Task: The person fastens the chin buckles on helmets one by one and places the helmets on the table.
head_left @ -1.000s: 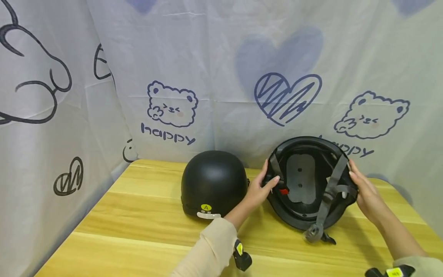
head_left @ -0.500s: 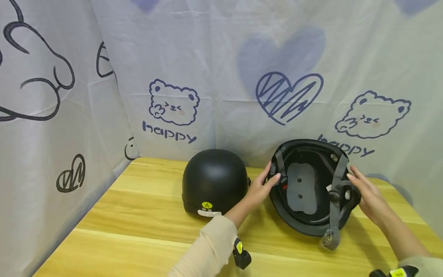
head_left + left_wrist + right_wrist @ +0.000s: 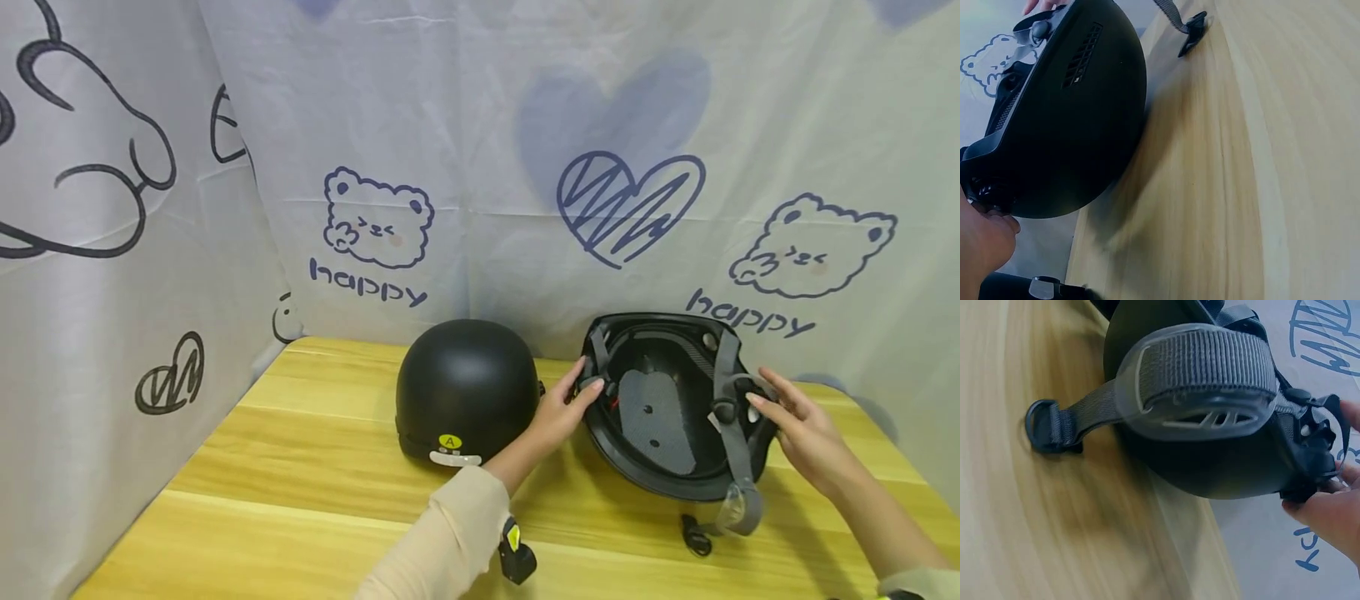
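Note:
A black helmet (image 3: 697,358) is turned with its hollow toward me, showing a grey pad (image 3: 651,425) and grey straps. My left hand (image 3: 561,414) grips its left rim, thumb on the inner side. At the right rim my right hand (image 3: 806,429) holds the edge near the strap anchor, thumb in front. The chin strap (image 3: 738,454) hangs over the front rim, its buckle (image 3: 696,536) low near the tabletop. In the right wrist view a clear chin cup (image 3: 1204,422) covers part of the strap. The left wrist view shows the helmet's vented outer shell (image 3: 1085,119).
A second black helmet (image 3: 467,392) with a yellow "A" sticker rests dome up, left of the held one. Both are over a wooden table (image 3: 300,467). A printed white curtain (image 3: 495,250) hangs behind and at the left.
The held helmet has tipped back so its hollow faces more upward, its top edge lower. Its chin strap has swung right. My right fingers have shifted slightly at the rim.

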Motion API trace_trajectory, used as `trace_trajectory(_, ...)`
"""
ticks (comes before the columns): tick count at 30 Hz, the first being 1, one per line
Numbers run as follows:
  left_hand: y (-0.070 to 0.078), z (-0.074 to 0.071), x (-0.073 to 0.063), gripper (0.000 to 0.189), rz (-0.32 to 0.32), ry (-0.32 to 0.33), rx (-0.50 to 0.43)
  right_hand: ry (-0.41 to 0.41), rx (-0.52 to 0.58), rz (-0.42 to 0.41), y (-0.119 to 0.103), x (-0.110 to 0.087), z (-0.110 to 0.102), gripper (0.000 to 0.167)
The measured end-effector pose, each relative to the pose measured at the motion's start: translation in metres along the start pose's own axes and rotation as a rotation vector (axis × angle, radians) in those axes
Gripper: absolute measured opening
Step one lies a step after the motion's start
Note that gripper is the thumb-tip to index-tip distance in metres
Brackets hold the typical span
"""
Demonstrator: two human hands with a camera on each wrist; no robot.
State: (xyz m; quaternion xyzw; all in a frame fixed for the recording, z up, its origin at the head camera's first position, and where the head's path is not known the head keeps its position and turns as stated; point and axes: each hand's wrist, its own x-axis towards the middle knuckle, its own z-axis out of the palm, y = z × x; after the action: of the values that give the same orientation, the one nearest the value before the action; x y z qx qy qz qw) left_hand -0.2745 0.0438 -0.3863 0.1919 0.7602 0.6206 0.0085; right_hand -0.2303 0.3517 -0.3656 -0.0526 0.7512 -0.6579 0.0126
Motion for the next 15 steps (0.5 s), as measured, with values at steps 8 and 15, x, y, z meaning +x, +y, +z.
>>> trace_trajectory(8, -0.002, 0.004, -0.003, 0.059, -0.020, 0.003, 0.040, 0.001, 0.123, -0.059, 0.015, -0.006, -0.008, 0.068)
trace_trajectory(15, -0.005, 0.005, -0.007, 0.058, -0.049, 0.032, 0.019, 0.052, 0.015, -0.040, 0.017, 0.002, -0.010, 0.070)
